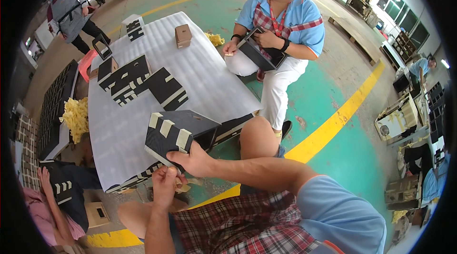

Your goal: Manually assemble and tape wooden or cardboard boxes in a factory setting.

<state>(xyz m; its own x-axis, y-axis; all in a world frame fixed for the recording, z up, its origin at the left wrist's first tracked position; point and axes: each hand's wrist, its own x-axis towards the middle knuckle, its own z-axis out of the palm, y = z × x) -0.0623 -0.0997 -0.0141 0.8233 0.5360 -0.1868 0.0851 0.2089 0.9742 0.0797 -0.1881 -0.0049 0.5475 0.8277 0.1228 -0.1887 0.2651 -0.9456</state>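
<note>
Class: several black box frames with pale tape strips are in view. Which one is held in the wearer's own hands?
The black frame at the table's near edge: the right hand grips it; the others lie flat farther back.

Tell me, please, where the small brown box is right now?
In the head view the small brown box stands at the far end of the white table, left of the seated co-worker and beside a heap of yellow scraps.

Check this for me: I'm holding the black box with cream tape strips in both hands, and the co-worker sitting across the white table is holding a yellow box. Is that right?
Not quite. The head view shows the co-worker holding a black box, not a yellow one. The rest stands: your right hand and left hand hold the black box with cream tape strips at the near edge of the white table.
</note>
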